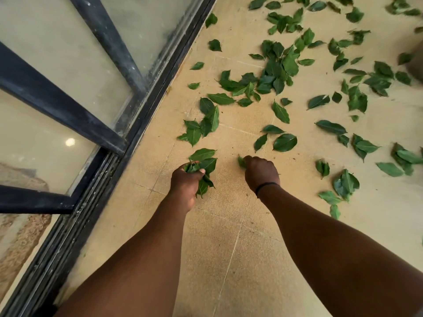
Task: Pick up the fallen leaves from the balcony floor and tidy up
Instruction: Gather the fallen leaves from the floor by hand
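Note:
My left hand (pixel 186 179) grips a bunch of green leaves (pixel 203 165) just above the tan tiled floor (pixel 229 225). To its right, my right hand (pixel 261 171) is curled round a small green leaf (pixel 241 161) at floor level; a black band sits on that wrist. Many loose green leaves lie scattered ahead: a small cluster (pixel 201 126) just beyond my left hand, two leaves (pixel 285 143) beyond my right hand, and a dense pile (pixel 274 72) farther off.
A dark-framed sliding glass door (pixel 68 106) with its floor track (pixel 109 179) runs diagonally along the left. More leaves lie at the right (pixel 345 183) and far right (pixel 405 159). A grey object (pixel 417 65) sits at the right edge.

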